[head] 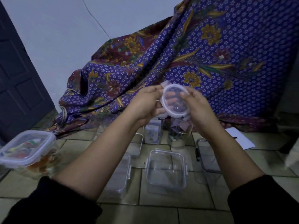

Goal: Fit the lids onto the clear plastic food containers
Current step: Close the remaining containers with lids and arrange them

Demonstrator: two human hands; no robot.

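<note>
hands: both raised, forearms extended | left hand (148, 104); right hand (196, 105) closed round round lid (175, 101)

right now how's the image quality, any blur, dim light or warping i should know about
Head view: light is dim and bluish, with no hard shadows or glare. The round lid between the left hand and right hand reads fairly sharp, while the lidded square container at the left edge is smeared. The wide lens bends the floor tiles and the door near the edges.
</note>
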